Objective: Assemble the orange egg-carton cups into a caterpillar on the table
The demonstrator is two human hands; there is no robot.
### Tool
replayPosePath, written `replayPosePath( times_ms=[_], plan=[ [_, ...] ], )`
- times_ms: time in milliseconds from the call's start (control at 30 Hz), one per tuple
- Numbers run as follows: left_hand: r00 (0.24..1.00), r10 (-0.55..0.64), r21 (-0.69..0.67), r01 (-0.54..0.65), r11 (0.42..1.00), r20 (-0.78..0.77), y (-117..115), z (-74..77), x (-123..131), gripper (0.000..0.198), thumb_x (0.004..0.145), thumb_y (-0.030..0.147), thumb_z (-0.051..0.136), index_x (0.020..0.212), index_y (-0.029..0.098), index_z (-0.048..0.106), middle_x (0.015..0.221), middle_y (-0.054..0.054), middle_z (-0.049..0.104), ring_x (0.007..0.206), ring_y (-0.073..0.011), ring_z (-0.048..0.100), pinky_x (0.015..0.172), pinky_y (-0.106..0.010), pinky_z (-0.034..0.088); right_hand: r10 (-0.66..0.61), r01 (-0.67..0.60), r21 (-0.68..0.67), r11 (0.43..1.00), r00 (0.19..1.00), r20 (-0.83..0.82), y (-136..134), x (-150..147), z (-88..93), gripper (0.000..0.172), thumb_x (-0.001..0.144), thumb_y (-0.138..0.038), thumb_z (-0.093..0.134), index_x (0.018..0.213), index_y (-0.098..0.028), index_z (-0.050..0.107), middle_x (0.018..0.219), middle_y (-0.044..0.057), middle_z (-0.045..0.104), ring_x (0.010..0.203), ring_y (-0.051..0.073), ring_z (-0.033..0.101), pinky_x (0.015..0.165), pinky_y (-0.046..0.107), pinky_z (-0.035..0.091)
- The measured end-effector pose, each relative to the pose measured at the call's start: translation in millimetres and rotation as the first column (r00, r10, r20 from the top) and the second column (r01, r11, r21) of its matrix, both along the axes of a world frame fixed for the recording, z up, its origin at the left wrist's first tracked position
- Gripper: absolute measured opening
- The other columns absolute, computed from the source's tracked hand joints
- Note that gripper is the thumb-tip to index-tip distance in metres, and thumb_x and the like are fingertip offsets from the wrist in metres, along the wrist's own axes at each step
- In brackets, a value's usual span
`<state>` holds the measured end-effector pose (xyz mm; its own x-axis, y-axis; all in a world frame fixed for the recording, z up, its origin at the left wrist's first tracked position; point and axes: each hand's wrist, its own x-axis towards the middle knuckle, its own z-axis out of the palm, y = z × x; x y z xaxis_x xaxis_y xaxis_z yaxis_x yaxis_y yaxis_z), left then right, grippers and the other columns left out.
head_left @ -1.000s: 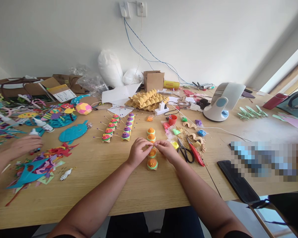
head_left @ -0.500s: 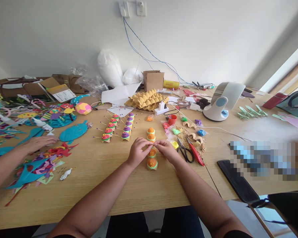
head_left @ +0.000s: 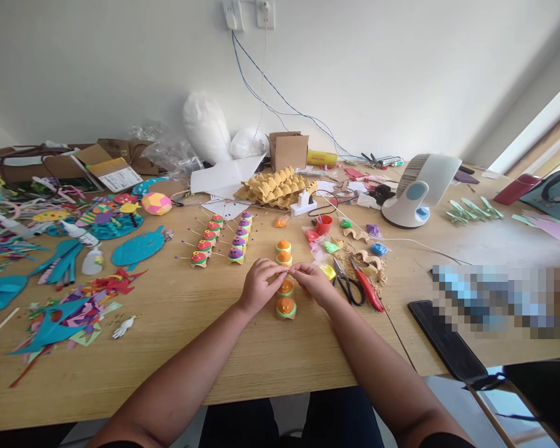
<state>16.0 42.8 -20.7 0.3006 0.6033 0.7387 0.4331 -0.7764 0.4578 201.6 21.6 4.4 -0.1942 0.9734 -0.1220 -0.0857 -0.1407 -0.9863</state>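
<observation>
My left hand (head_left: pixel 261 283) and my right hand (head_left: pixel 313 283) meet fingertip to fingertip, both closed in a pinch. Whatever lies between the fingertips is too small to name. Below them, on the table, stands an egg-carton caterpillar (head_left: pixel 286 309) with orange domes, green bands and small smiling faces on the nearer cups. Its middle is partly hidden by my fingers. To the left stand a red-and-green egg-carton caterpillar (head_left: pixel 199 258) and a purple one (head_left: pixel 236 254), both with thin sticks poking out of their sides.
Beside my right hand lie black scissors (head_left: pixel 350 286) and a red-handled tool (head_left: pixel 368 287). Beyond are bags of coloured clay (head_left: pixel 379 249), a red cup (head_left: pixel 324 224) and egg cartons (head_left: pixel 277 186). A white fan (head_left: pixel 417 193) and phone (head_left: pixel 448 339) are right; paper scraps (head_left: pixel 70 320) lie left.
Another person's arm at the left has withdrawn out of view, uncovering a small bottle, blue strips and a pale stick. My own hands stay nearly still, still pinched together over the orange caterpillar.
</observation>
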Motion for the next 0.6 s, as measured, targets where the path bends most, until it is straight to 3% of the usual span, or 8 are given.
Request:
replayPosePath(
  times_ms=[200,600],
  plan=[
    [1.000,-0.009,-0.028,0.009,1.000,0.012,-3.7,4.9,0.1,0.019,0.091,0.018,0.066,0.106,0.026,0.073,0.092,-0.003,0.073,0.091,-0.0199,0.065,0.085,-0.037,0.052,0.006,-0.007,0.012,1.000,1.000,0.010,0.3,-0.5,0.1,0.041,0.071,-0.055,0.077,0.084,-0.017,0.068,0.050,-0.009,0.038,0.047,0.007,0.023,0.047,0.026,0.014],
    [0.999,0.011,-0.071,-0.009,0.997,0.032,-6.3,6.8,0.7,0.007,0.088,0.016,0.068,0.089,0.023,0.067,0.088,-0.002,0.071,0.089,-0.0201,0.064,0.084,-0.037,0.051,-0.004,0.004,0.015,1.000,1.000,0.026,1.2,-0.2,-2.7,0.037,0.072,-0.051,0.077,0.084,-0.017,0.068,0.051,-0.008,0.042,0.047,0.007,0.025,0.047,0.025,0.016]
  ],
)
